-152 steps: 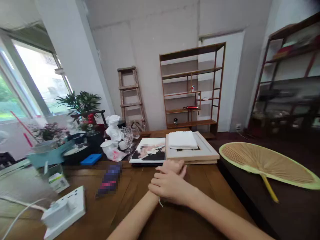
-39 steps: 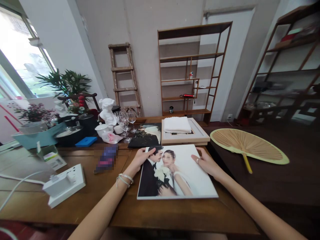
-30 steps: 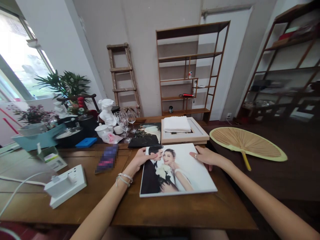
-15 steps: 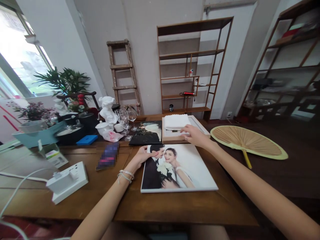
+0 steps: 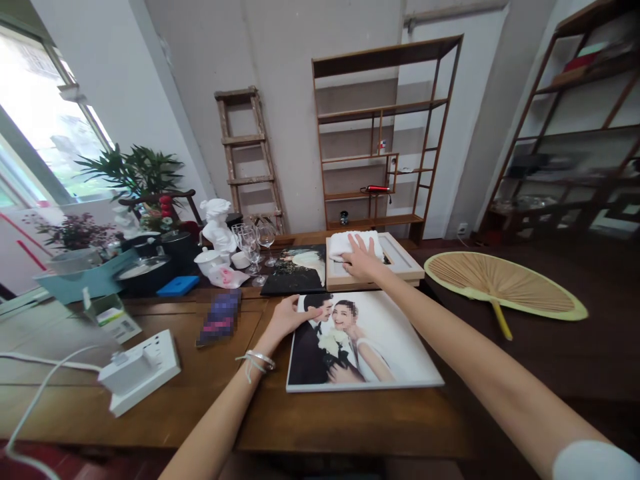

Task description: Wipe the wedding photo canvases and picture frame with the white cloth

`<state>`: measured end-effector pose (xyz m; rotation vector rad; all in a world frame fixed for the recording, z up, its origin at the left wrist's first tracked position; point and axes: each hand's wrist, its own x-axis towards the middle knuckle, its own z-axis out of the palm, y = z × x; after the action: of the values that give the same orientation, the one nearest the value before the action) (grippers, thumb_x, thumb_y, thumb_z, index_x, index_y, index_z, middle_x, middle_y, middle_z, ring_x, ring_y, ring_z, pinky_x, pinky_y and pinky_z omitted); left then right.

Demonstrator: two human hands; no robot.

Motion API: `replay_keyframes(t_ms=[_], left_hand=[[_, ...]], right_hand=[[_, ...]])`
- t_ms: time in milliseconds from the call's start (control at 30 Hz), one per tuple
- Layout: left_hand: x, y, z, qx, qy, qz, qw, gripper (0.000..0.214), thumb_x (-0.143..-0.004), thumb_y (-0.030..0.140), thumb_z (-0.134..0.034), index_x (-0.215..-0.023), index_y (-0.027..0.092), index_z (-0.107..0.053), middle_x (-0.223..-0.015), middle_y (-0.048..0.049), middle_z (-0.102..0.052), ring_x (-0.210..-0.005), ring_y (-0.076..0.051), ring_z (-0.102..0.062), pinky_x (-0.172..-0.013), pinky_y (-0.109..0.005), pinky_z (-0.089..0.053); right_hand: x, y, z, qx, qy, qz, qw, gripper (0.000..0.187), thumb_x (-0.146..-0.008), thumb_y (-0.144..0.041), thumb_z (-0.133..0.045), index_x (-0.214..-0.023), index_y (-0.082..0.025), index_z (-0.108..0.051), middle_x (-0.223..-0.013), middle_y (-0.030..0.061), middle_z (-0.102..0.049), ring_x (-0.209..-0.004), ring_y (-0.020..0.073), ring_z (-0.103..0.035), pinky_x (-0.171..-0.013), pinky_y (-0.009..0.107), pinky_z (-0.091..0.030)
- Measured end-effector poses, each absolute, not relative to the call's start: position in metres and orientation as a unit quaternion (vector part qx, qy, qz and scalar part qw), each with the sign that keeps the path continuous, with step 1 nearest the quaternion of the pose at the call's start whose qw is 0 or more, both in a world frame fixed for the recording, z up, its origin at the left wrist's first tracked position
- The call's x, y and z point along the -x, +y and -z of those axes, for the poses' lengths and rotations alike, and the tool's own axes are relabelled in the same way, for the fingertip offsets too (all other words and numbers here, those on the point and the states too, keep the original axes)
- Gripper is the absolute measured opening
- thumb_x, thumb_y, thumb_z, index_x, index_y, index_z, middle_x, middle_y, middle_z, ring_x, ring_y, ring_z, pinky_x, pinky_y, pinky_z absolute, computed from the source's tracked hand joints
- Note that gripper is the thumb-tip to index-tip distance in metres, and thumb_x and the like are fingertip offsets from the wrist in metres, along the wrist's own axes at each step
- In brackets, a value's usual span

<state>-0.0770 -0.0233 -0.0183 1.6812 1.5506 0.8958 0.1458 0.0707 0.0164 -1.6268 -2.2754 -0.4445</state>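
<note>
A wedding photo panel [image 5: 400, 347] lies flat on the wooden table in front of me. My left hand [image 5: 293, 316] grips its upper left edge, the thumb on the picture and the fingers along the side. Beyond the panel, a folded white towel [image 5: 340, 241] rests on a pale wooden frame [image 5: 407, 262]. Over the towel lies my right hand [image 5: 364, 259], fingers spread across its top and touching it. Beside the frame is a dark picture panel [image 5: 295, 277] with a white figure.
At left are a white power strip [image 5: 145, 373] with a cable, a small opened box [image 5: 117, 320], a blue box [image 5: 178, 286], several wine glasses [image 5: 265, 237] and a white bust [image 5: 217, 227]. A palm-leaf fan [image 5: 500, 280] lies at right. Shelves [image 5: 370, 117] stand behind.
My right hand has moved from the towel's front right edge up onto its top, with the fingers spreading. The left hand keeps its grip on the photo panel. The view shifts slightly.
</note>
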Motion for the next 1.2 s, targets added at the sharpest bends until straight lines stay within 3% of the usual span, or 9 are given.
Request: replay_keyframes(t_ms=[167, 333, 467, 600, 733, 933, 1067, 1200], left_hand=[[0.079, -0.027, 0.012, -0.689, 0.610, -0.319, 0.226, 0.048, -0.051, 0.052, -0.071, -0.079, 0.014, -0.067, -0.061, -0.0011, -0.063, -0.061, -0.018, -0.057, -0.054, -0.024, -0.037], [0.075, -0.033, 0.009, -0.709, 0.614, -0.299, 0.176, 0.048, -0.059, 0.052, -0.067, -0.086, 0.013, -0.066, -0.070, -0.0058, -0.066, -0.065, -0.020, -0.059, -0.057, -0.025, -0.038], [0.072, -0.039, 0.011, -0.704, 0.629, -0.290, 0.156, 0.046, -0.064, 0.052, -0.064, -0.089, 0.013, -0.064, -0.071, -0.0092, -0.067, -0.069, -0.024, -0.062, -0.058, -0.026, -0.038], [0.067, -0.046, 0.014, -0.700, 0.632, -0.297, 0.147, 0.040, -0.069, 0.048, -0.062, -0.089, 0.014, -0.063, -0.079, -0.0132, -0.067, -0.079, -0.027, -0.062, -0.064, -0.028, -0.041], [0.061, -0.052, 0.018, -0.698, 0.633, -0.309, 0.126, 0.037, -0.073, 0.043, -0.059, -0.094, 0.012, -0.061, -0.089, -0.0152, -0.064, -0.092, -0.029, -0.059, -0.077, -0.033, -0.041], [0.058, -0.062, 0.023, -0.721, 0.609, -0.319, 0.093, 0.044, -0.078, 0.036, -0.053, -0.113, 0.010, -0.052, -0.123, -0.0188, -0.046, -0.115, -0.030, -0.046, -0.094, -0.039, -0.036], [0.061, -0.067, 0.030, -0.770, 0.535, -0.330, 0.109, 0.044, -0.078, 0.035, -0.054, -0.117, 0.015, -0.052, -0.139, -0.0139, -0.034, -0.129, -0.027, -0.032, -0.101, -0.039, -0.032], [0.066, -0.064, 0.036, -0.797, 0.484, -0.318, 0.169, 0.042, -0.080, 0.034, -0.052, -0.118, 0.016, -0.053, -0.138, -0.0134, -0.040, -0.130, -0.025, -0.033, -0.107, -0.040, -0.025]], right_hand=[[-0.140, 0.081, -0.021, 0.563, -0.786, 0.175, 0.188, 0.031, -0.088, -0.031, -0.052, -0.114, -0.016, -0.051, -0.114, 0.0081, -0.054, -0.095, 0.0209, -0.056, -0.078, 0.041, -0.048], [-0.160, 0.071, -0.042, 0.571, -0.739, 0.198, 0.297, 0.027, -0.088, -0.028, -0.051, -0.111, -0.016, -0.053, -0.111, 0.0086, -0.055, -0.093, 0.0205, -0.056, -0.077, 0.038, -0.048], [-0.193, 0.031, -0.067, 0.559, -0.706, 0.226, 0.372, 0.018, -0.082, -0.018, -0.049, -0.097, -0.014, -0.058, -0.104, 0.0117, -0.059, -0.093, 0.0240, -0.056, -0.077, 0.032, -0.046], [-0.227, -0.035, -0.067, 0.494, -0.710, 0.280, 0.416, 0.012, -0.079, -0.020, -0.047, -0.085, -0.019, -0.059, -0.111, 0.0139, -0.058, -0.096, 0.0261, -0.057, -0.076, 0.035, -0.046], [-0.243, -0.093, -0.029, 0.376, -0.797, 0.310, 0.356, 0.018, -0.079, -0.016, -0.047, -0.068, -0.024, -0.057, -0.106, 0.0077, -0.064, -0.100, 0.0245, -0.058, -0.080, 0.037, -0.047], [-0.232, -0.124, 0.029, 0.312, -0.868, 0.274, 0.271, 0.026, -0.084, -0.009, -0.040, -0.069, -0.022, -0.057, -0.115, 0.0077, -0.061, -0.111, 0.0248, -0.051, -0.080, 0.039, -0.047], [-0.218, -0.124, 0.028, 0.343, -0.880, 0.232, 0.231, 0.023, -0.069, -0.002, -0.045, -0.068, -0.019, -0.060, -0.104, 0.0132, -0.062, -0.098, 0.0284, -0.055, -0.073, 0.040, -0.047], [-0.205, -0.121, 0.014, 0.401, -0.888, 0.139, 0.176, 0.027, -0.055, -0.002, -0.049, -0.070, -0.019, -0.064, -0.094, 0.0124, -0.059, -0.095, 0.0296, -0.053, -0.080, 0.044, -0.044]])
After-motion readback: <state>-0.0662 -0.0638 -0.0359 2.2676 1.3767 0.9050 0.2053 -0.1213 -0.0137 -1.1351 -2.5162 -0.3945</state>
